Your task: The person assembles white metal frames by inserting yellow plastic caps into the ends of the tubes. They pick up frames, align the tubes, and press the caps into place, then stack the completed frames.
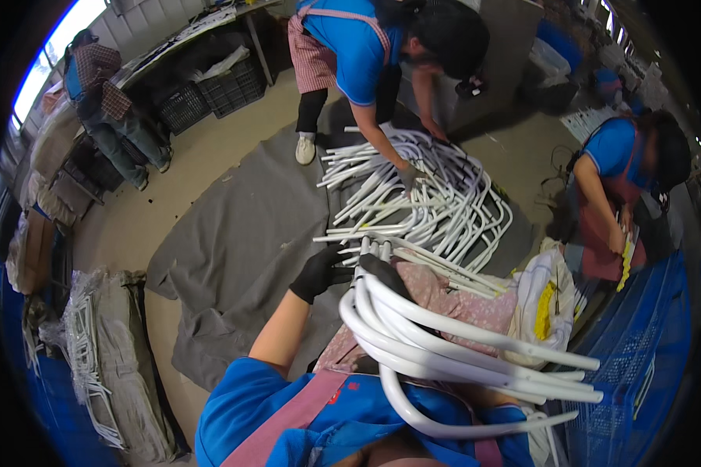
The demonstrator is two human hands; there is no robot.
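A bundle of curved white metal tubes [444, 342] lies across my chest and right arm, their free ends pointing right. My right hand [387, 274], in a black glove, is wrapped round the bundle near its upper ends; the tubes partly cover it. My left hand [319, 272], also black-gloved, reaches in beside those tube ends, its fingers stretched and apart. Whether it touches them is hard to see. Just beyond my hands, a large heap of bent white tubes [436, 202] lies on a dark grey cloth [234, 241].
Across the heap a co-worker in blue [350, 54] bends over with both hands among the tubes. On the right, another person [611, 175] handles a yellow-marked piece. Nearby stand a white sack [533, 292] and blue mesh [639, 342]; plastic-wrapped tubes [93, 350] are at left.
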